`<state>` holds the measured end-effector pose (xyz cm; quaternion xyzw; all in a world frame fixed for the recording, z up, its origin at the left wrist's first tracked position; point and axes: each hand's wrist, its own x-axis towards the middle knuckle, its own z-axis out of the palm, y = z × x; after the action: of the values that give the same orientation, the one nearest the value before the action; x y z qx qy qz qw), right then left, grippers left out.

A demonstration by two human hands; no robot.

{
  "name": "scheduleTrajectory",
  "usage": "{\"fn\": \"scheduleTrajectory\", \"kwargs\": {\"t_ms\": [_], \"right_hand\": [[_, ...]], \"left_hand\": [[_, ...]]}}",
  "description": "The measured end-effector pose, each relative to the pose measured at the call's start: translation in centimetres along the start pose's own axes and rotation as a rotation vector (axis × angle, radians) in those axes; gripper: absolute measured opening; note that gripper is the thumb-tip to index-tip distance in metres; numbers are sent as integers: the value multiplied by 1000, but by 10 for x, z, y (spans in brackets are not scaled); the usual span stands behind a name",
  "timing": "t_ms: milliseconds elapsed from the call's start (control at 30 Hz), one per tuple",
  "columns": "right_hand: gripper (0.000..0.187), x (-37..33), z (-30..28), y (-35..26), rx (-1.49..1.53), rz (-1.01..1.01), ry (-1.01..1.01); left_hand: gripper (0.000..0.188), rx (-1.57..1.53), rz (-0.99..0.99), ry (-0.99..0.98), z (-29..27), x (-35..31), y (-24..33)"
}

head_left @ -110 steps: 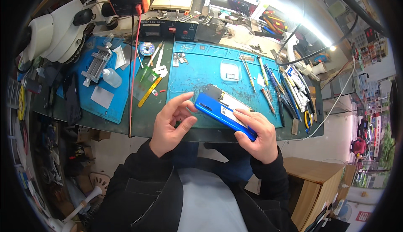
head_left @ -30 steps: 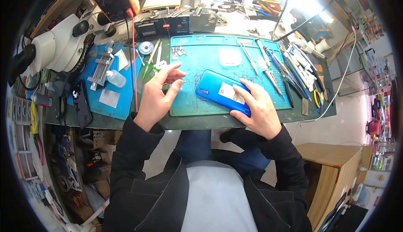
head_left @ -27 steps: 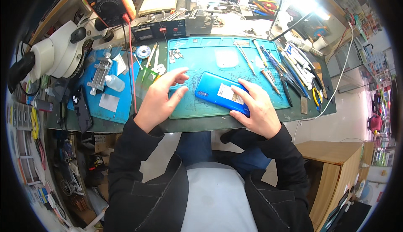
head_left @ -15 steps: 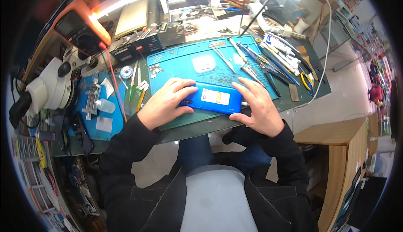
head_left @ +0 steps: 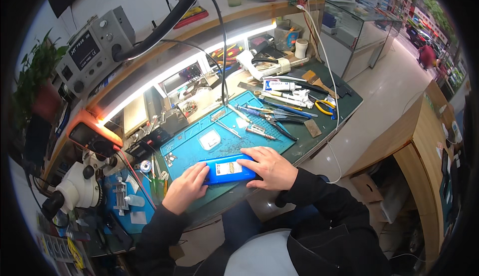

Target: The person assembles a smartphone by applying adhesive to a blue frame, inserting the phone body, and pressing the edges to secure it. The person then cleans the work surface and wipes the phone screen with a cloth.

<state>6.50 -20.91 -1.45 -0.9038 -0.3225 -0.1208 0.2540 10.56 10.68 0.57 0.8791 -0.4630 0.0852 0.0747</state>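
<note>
A blue smartphone (head_left: 212, 176), back side up with a printed label (head_left: 228, 168) on it, lies over the near edge of the turquoise work mat (head_left: 199, 148). My left hand (head_left: 185, 190) closes around its left end, fingers on top and thumb along the near side. Around the right end is my right hand (head_left: 272, 170), its fingertips reaching over the back beside the label and its thumb at the near edge. Farther up the mat are a white square piece (head_left: 210, 139), tweezers (head_left: 225, 127) and small metal parts (head_left: 170, 159).
Pliers (head_left: 325, 107), tubes and screwdrivers crowd the mat's right side. To the left stand a white microscope (head_left: 75, 188), an orange multimeter (head_left: 95, 134) and a small clear bottle (head_left: 133, 200). A white cable (head_left: 333, 76) hangs at the right.
The view has swung, showing more of the shelf and the room beyond. My hands stay at the phone's two ends; the right fingers now reach farther over its back.
</note>
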Motion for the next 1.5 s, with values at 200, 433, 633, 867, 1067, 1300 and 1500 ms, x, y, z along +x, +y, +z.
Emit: {"fn": "scheduleTrajectory", "kwargs": {"t_ms": [200, 433, 633, 867, 1067, 1300, 1500], "right_hand": [[70, 0, -1, 0, -18, -6, -12], [44, 18, 5, -5, -13, -69, 134], [21, 37, 0, 2, 70, 89, 253], [23, 42, -4, 8, 118, 147, 201], [26, 45, -4, 7, 108, 143, 210], [26, 51, -1, 3, 89, 107, 208], [30, 50, -7, -4, 94, 138, 174]], "left_hand": [[55, 199, 81, 9, 4, 2, 2], [49, -16, 116, 130, -5, 11, -21], [27, -531, -194, 277, 13, 18, -36], [22, -605, -252, 390, 19, 24, -38], [22, -595, -241, 395, 21, 24, -39], [26, -571, -174, 389, 14, 27, -31], [29, -582, -189, 330, 18, 31, -28]]}}
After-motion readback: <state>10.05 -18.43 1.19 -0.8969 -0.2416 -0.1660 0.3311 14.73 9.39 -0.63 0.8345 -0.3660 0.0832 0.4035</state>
